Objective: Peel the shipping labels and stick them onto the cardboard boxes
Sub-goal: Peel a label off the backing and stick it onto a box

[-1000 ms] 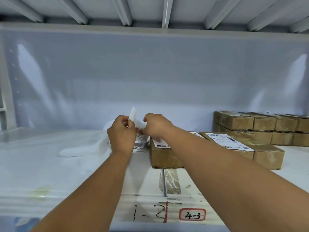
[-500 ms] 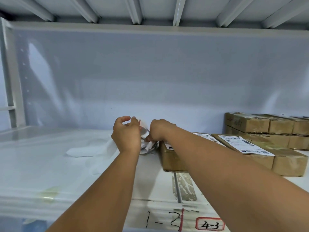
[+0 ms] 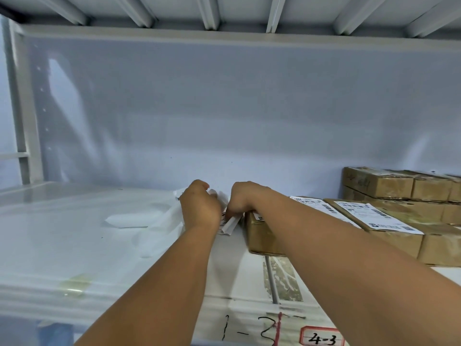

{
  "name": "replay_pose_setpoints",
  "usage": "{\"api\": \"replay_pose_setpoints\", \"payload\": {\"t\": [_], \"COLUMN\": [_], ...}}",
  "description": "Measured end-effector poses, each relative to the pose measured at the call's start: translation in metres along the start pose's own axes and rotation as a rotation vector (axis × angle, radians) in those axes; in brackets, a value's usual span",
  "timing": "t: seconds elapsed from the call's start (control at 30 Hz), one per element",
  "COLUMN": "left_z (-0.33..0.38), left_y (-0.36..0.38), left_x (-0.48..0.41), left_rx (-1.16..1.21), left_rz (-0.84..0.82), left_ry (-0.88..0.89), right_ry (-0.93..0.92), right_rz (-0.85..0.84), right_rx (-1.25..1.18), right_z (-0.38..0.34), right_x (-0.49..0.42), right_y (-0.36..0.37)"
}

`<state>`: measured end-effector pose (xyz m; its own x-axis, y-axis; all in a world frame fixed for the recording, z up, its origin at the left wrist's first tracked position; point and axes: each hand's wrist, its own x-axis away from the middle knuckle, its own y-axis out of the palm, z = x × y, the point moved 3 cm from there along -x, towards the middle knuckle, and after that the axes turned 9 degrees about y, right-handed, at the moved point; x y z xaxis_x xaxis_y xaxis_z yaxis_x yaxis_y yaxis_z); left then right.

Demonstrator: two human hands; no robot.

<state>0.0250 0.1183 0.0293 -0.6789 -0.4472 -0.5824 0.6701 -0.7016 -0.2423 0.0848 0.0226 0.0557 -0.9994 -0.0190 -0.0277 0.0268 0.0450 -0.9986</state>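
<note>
Both my hands meet over a stack of shipping labels (image 3: 228, 224) lying on the white shelf, just left of a cardboard box (image 3: 264, 236). My left hand (image 3: 199, 208) is curled around the labels' left side, with white backing paper showing past its knuckles. My right hand (image 3: 243, 198) pinches the labels from the right, fingers bent down; my forearm crosses over the box and hides most of its labelled top. A second labelled box (image 3: 389, 229) sits to the right.
Peeled white backing sheets (image 3: 139, 219) lie on the shelf (image 3: 62, 245) to the left. More cardboard boxes (image 3: 399, 188) are stacked at the back right. The shelf's back wall stands close behind my hands. Handwritten tags mark the front edge (image 3: 321, 339).
My hands have lowered the raised white strip down onto the label stack and drawn closer together. The camera view has shifted left, so the boxes sit further right.
</note>
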Motion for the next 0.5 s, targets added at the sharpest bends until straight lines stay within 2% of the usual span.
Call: {"api": "replay_pose_setpoints", "payload": {"t": [0.1, 0.2, 0.27, 0.37, 0.5], "left_z": [-0.007, -0.007, 0.001, 0.011, 0.015], "left_y": [-0.006, -0.01, -0.011, -0.01, -0.019], "left_x": [-0.007, -0.009, -0.007, -0.004, -0.001], "left_rx": [-0.029, 0.071, 0.137, 0.108, 0.103], "left_rz": [0.066, 0.159, 0.204, 0.243, 0.357], "left_ry": [-0.048, -0.094, -0.029, 0.137, 0.142], "right_ry": [0.007, 0.01, 0.007, 0.007, 0.002], "right_rz": [0.013, 0.041, 0.039, 0.036, 0.038], "right_rx": [0.014, 0.021, 0.023, 0.032, 0.058], "right_z": [0.0, 0.001, 0.002, 0.003, 0.001], "right_x": [-0.001, 0.0, 0.002, 0.005, 0.005], "right_y": [0.003, 0.005, 0.004, 0.003, 0.004]}}
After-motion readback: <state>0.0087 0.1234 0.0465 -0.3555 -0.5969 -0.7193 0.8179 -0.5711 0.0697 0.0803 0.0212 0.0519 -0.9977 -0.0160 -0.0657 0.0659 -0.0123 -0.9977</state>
